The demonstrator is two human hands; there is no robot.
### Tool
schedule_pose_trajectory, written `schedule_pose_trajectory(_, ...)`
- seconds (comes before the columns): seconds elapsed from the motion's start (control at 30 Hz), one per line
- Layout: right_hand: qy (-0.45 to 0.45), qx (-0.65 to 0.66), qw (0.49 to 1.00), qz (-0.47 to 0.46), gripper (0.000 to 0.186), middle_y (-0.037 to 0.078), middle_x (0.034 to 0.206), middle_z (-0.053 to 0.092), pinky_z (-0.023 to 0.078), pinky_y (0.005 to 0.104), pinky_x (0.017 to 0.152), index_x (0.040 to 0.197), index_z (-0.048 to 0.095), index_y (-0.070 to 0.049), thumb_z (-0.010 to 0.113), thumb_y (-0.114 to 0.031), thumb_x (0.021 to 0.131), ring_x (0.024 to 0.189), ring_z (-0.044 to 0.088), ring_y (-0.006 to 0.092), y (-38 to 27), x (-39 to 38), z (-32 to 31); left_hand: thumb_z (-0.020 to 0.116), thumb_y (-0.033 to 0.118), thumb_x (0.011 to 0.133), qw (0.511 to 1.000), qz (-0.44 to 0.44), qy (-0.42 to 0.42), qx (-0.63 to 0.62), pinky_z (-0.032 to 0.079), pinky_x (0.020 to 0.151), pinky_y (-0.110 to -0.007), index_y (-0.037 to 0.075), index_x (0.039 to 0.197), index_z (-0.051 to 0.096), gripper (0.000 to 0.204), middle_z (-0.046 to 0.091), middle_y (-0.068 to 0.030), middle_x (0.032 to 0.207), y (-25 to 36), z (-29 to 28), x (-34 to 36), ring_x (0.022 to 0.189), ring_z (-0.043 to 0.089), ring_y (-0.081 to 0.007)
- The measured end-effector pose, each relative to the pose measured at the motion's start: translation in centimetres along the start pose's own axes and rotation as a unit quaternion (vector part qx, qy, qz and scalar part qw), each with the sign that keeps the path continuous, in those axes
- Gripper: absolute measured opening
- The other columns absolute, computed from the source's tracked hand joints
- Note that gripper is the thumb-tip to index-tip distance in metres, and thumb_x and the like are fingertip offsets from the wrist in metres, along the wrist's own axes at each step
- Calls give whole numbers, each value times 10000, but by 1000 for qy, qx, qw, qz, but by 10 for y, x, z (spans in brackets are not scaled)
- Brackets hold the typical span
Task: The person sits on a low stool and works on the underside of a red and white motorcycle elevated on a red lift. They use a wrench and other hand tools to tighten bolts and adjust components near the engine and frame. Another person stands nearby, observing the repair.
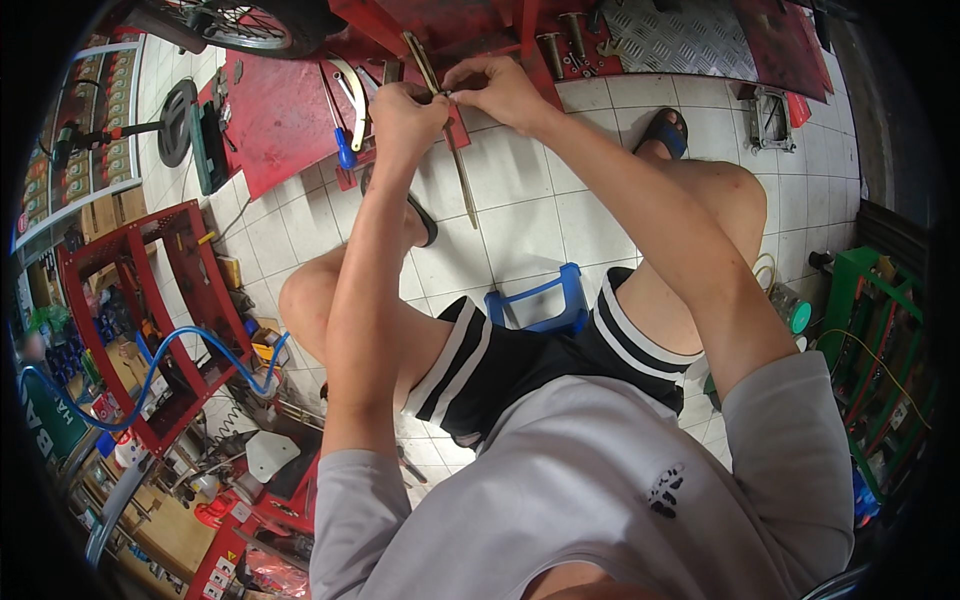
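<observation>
A long, thin brownish metal strip (462, 180), perhaps a chain, slants from the red bench edge down over the floor. My left hand (408, 118) is closed, thumb and fingers pinching it near its middle. From the other side my right hand (497, 95) reaches in, its thumb and index finger pinched at a small dark piece against the strip. Fingers cover most of that piece. Left of my hands, a blue-handled screwdriver (345, 150) and a pale curved strip (355, 110) rest on the red work surface (275, 125).
A motorbike wheel (250, 28) stands beyond the bench. Bolts (572, 38) and a diamond-plate sheet (685, 40) lie at the far right. Between my legs is a blue stool (545, 300). A red rack (150, 330) with a blue hose (205, 335) stands left, a green rack (865, 370) right.
</observation>
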State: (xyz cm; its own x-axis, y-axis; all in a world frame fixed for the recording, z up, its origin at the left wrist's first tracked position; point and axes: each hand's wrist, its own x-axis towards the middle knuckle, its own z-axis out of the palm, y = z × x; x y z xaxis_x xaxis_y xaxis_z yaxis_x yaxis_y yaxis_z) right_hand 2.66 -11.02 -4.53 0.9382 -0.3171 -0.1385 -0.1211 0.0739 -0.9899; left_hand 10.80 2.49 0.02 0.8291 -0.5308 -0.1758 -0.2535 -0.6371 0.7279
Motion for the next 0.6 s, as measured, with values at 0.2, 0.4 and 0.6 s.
schedule_pose_trajectory(0.2,6,2,1000,-5,195,47,952,689,497,267,857,998,687,-18,687,-29,804,913,633,126,6,-1,0,699,162,715,1000,-8,0,-16,532,618,-326,-79,794,694,253,668,-172,631,2,1,0,600,674,-237)
schedule_pose_trajectory(0.4,-7,77,996,52,208,90,925,689,511,279,820,1015,675,17,668,-66,825,870,647,153,4,3,4,702,142,725,1000,5,-25,1,535,628,-307,-87,864,677,270,685,-162,675,2,-2,0,631,683,-205)
schedule_pose_trajectory(0.6,-2,34,997,65,219,110,915,684,511,274,774,1002,675,30,656,-87,817,813,647,153,-1,5,7,619,126,842,964,-124,-121,-204,522,707,-315,-87,1001,620,267,685,-126,862,-19,5,8,753,659,-191)
